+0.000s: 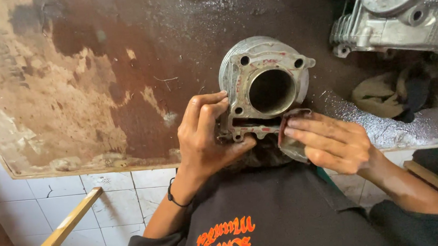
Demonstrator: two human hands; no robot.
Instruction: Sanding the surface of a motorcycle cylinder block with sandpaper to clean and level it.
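A wooden slat (53, 238) lay at the lower left above the white tiled floor (98, 199), beside the stained, oil-darkened workbench (66, 89). The left hand (204, 140) was bent at the wrist, fingers curled closed around the left edge of the metal engine cylinder (264, 84), which stood near the bench's front edge, bore facing up. The right hand (330, 143) lay flatter, fingers extended and pressed together onto a piece of abrasive paper (290, 132) held against the cylinder's lower right flange. A crumpled rag (387, 96) sat further right, with a grey engine casing (395, 4) at the upper right corner.
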